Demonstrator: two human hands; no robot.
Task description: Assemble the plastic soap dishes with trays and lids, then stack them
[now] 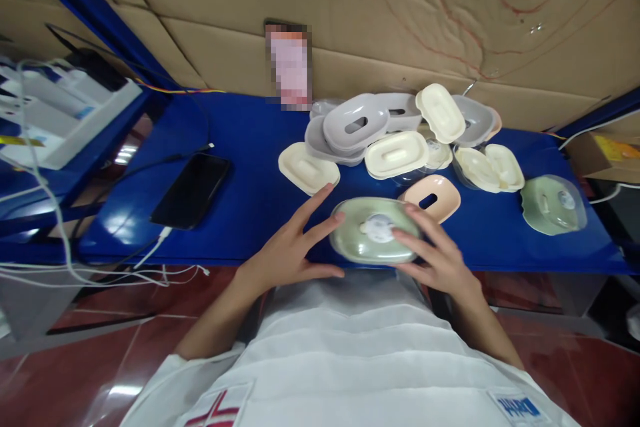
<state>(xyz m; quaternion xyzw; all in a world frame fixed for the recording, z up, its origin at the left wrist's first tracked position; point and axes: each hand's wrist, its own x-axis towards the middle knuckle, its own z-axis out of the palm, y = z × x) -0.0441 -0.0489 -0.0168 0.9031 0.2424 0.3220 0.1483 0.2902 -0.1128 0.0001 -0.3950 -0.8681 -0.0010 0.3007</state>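
An oval green soap dish [345,240] with a clear lid and a round white sticker lies near the table's front edge, in front of my body. My right hand [440,253] holds its right end, with fingers over the lid and the thumb at the near side. At the left end, my left hand [295,240] has its fingers spread, one fingertip at the lid's edge. Just behind the dish lies a peach slotted oval insert [447,197], partly covered by the dish and my right hand. A cream oval piece [307,167] sits beyond my left fingertips.
Grey oval trays [345,113] and cream pieces [395,155] are heaped at the back. Another green lidded dish [547,207] stands at the right. A black phone [193,190] with a white cable lies left on the blue table [250,213]. Cardboard [360,7] forms the back wall.
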